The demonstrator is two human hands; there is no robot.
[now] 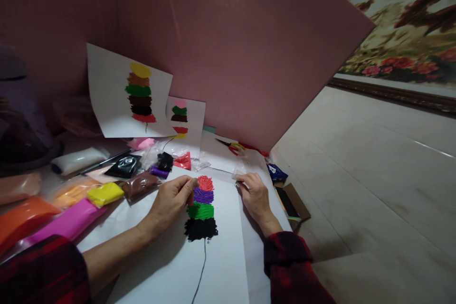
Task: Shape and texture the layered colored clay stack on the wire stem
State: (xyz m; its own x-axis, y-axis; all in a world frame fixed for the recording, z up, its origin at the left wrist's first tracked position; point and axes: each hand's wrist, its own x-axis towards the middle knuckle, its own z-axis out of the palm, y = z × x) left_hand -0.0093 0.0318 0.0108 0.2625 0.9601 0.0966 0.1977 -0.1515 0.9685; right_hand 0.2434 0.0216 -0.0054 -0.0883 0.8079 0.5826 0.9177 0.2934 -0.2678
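plaid sleeves (41,273): red and black, one at each lower side of the view.
white sheet (228,266): flat on the desk (258,278), below the left forearm.
clay column (201,211): on the upper part of the white sheet, between the hands; bands from top: coral, purple, green, black. a thin dark line runs down from the black band.
left hand (174,197): thumb and forefinger pinched together at the left edge of the column; content of the pinch cannot be told.
right hand (254,194): just beyond the sheet's right edge, apart from the left hand; fingertips clamped on a small clear plastic piece (238,173).
clay packets (69,221): magenta, yellow, orange, brown and black among others, left of the sheet.
scissors (235,147): yellow and red handles, beyond the right hand.
banded pictures (107,90): two, upright against the pink panel (249,57).
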